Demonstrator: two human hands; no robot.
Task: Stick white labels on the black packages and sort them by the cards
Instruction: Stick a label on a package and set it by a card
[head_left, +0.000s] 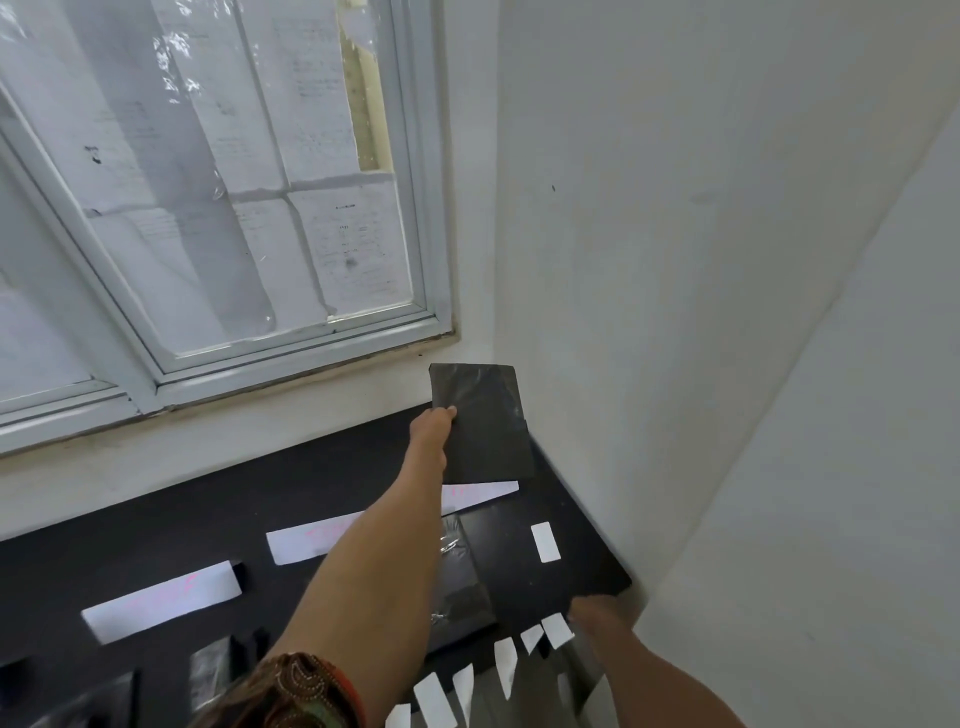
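R hand (597, 610) blurred by labels (506, 657), grip unclear; L hand (434, 423) pinches black package (483, 421).

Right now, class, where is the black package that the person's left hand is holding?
In the head view, the black package is held up by the left hand at the table's far right corner, below the window sill, above the farthest white card.

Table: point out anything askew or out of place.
The labelled black package overhangs the table's right edge at a skewed angle. The left hand holds an unlabelled black package aloft. White labels dangle from the near edge. Nothing looks spilled or damaged.
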